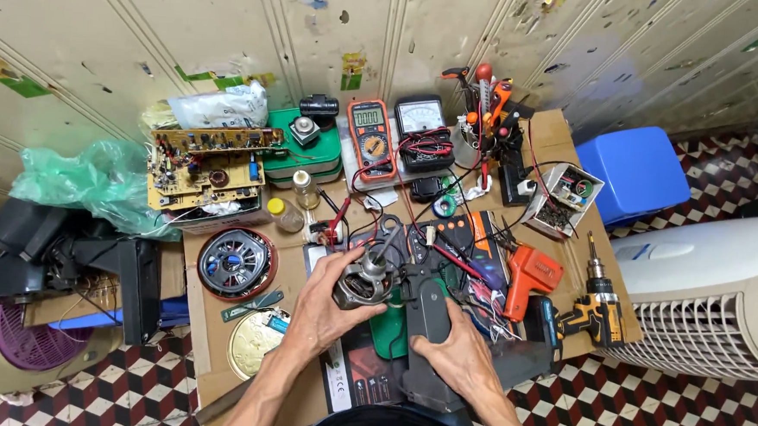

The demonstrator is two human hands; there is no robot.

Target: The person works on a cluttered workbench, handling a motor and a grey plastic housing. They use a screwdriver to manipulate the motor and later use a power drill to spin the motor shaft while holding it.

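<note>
In the left hand (pixel 326 310), a grey round motor (pixel 364 283).

- Two hands – the left hand (pixel 329 310) and the right hand (pixel 456 354).
- One small motor (pixel 363 283), under the left hand's fingers.
- One dark grey housing (pixel 430 309), under the right hand.
- Two meters beyond the hands – one orange multimeter (pixel 371 140), one black dial meter (pixel 424 134).
- Two circuit boards (pixel 207 166), stacked far left of the hands.
- One round motor stator (pixel 236 263), left of the left hand.
- Two gun-shaped tools right of the hands – one orange soldering gun (pixel 528 279), one yellow cordless drill (pixel 588 315).
- One blue stool (pixel 634 171), beyond the worktop's far right corner.
</note>
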